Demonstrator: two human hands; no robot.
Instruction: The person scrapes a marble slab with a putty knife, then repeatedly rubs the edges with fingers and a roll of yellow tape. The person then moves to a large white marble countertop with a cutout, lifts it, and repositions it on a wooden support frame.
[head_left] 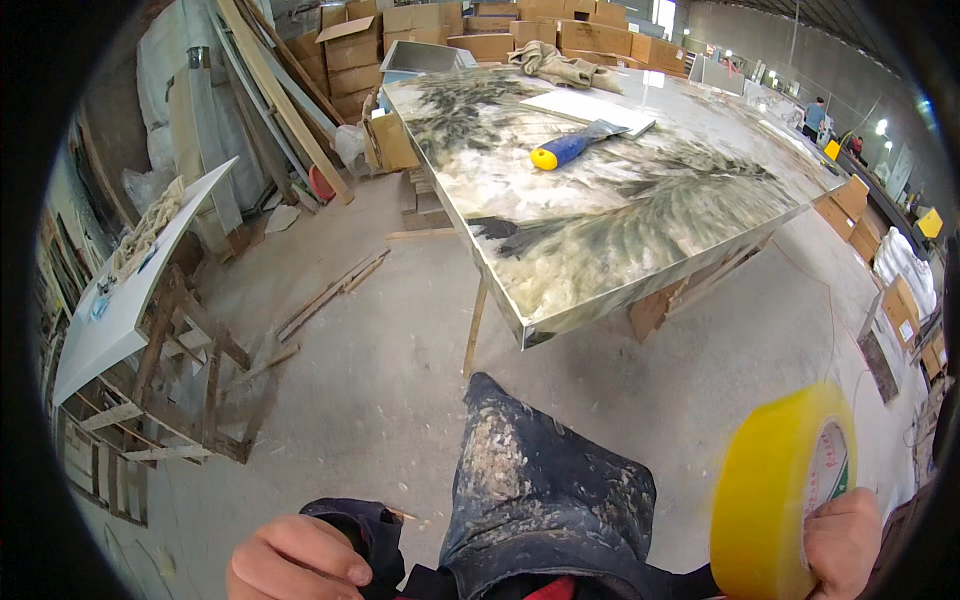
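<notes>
Yellow tape roll [762, 490] | just left of right hand [843, 540], which grips it | left hand [298, 560] curled, hold unclear

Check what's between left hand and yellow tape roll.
In the head view: dark cloth beside the left hand, then pale-stained dark fabric, apparently clothing, before the yellow tape roll; grey floor shows around it.

Before me: marbled slab [610, 235]. On it: blue-yellow scraper [566, 150], white sheet [572, 104]; far edge, seemingly crumpled cloth [557, 66].
</notes>
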